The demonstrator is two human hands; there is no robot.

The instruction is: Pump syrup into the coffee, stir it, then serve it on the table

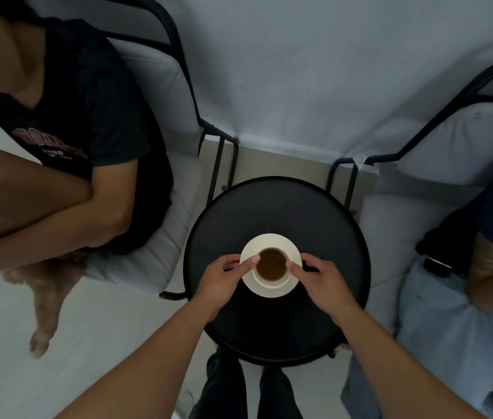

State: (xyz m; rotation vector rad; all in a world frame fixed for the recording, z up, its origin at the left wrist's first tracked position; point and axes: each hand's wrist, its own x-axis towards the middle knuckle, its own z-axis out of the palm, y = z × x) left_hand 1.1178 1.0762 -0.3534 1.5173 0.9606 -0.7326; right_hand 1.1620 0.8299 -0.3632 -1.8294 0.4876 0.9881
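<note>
A white cup of brown coffee (pixel 271 264) stands on a white saucer (pixel 272 241) over the middle of a round black table (pixel 275 207). My left hand (pixel 224 278) grips the saucer's left rim, thumb on top near the cup. My right hand (pixel 320 278) grips the saucer's right rim the same way. Whether the saucer touches the tabletop or hovers just above it I cannot tell. No syrup pump or spoon is in view.
A seated person in a black shirt (pixel 81 116) fills the cushioned chair at the left, a bare foot (pixel 42 322) on the floor. Another person in jeans (pixel 451 322) sits in the right chair. My own legs (pixel 251 388) stand at the table's near edge.
</note>
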